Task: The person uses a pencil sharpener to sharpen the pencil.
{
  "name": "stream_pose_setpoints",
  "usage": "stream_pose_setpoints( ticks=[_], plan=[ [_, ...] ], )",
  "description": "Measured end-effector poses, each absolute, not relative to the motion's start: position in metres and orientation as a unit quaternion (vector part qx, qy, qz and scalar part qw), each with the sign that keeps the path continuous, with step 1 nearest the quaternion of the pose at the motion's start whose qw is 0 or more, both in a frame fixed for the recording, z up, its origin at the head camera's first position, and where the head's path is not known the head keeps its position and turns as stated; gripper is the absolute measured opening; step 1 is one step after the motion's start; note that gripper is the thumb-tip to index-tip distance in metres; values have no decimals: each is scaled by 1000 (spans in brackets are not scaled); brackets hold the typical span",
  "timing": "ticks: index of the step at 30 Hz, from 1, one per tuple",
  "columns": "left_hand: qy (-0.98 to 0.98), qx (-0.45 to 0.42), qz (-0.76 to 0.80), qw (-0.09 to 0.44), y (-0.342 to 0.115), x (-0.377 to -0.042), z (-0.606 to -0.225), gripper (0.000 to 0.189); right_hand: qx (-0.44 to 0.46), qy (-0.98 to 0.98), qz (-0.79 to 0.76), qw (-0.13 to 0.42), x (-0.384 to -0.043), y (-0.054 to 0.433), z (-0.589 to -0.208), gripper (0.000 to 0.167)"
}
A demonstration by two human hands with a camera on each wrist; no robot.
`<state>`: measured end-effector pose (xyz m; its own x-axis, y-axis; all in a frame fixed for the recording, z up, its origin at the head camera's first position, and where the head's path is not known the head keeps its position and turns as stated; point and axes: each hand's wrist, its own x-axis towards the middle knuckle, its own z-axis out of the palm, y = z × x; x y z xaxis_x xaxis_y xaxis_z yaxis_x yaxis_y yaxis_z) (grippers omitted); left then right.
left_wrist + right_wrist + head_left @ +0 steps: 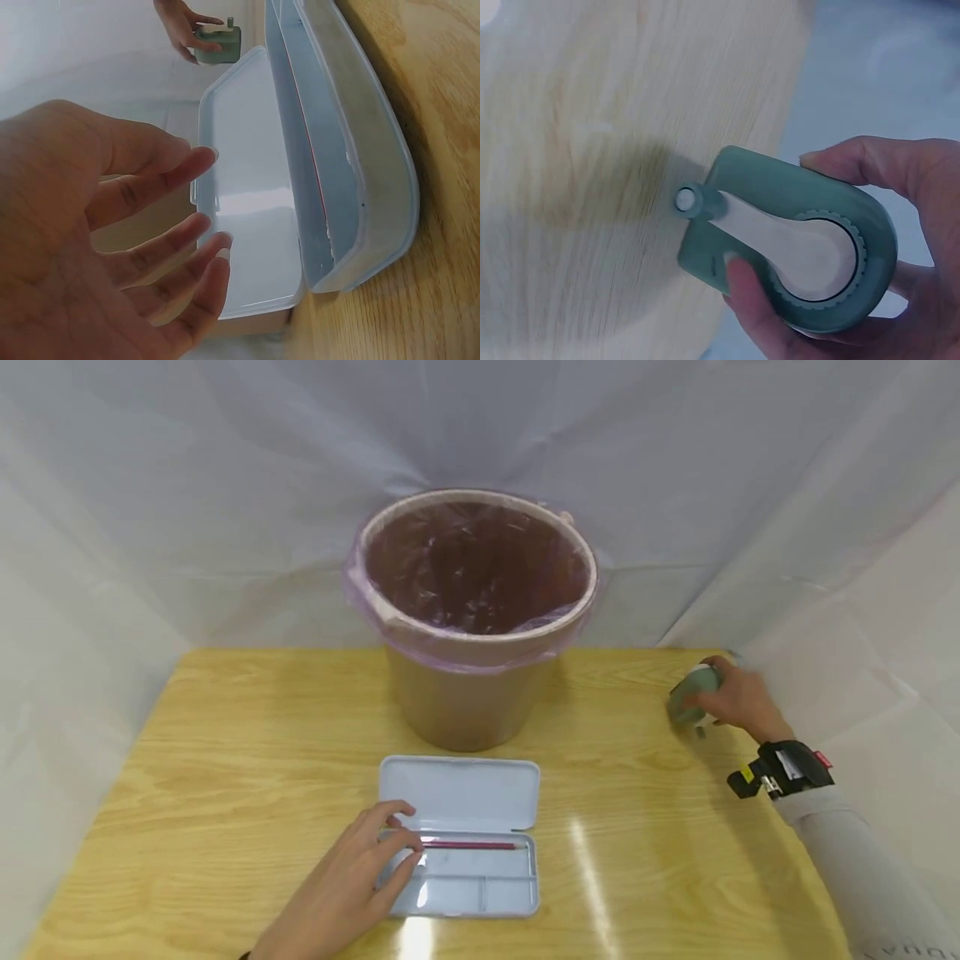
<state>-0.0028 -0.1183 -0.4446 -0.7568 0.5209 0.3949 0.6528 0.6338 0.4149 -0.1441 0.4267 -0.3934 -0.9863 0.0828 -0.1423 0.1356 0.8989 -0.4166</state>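
Observation:
At the right end of the table my right hand [738,697] grips a green hand-crank pencil sharpener [810,191] round its body. Its pale crank arm [791,244] faces the right wrist camera, with a green knob at the end. My left hand [360,868] hovers at the left side of an open light-blue pencil case [461,897], fingers relaxed and bent, nothing between them. The case's lid [468,789] lies folded back toward the bin. One dark-red pencil [472,845] lies in the long upper compartment, its left end hidden behind my left fingers.
Behind the case stands a brown bin [472,702] lined with a thin purple plastic bag [480,658]. The wooden table [247,760] ends at white sheeting [285,510] on the back and sides. A strap with a camera [787,768] sits on my right wrist.

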Motion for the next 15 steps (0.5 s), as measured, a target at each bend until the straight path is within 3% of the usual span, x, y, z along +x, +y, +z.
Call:
stream_pose_setpoints(
  ticks=[15],
  plan=[
    [-896, -336, -270, 108, -111, 1, -446, 9, -56, 970, -225, 69, -71, 355, -394, 58]
  ],
)
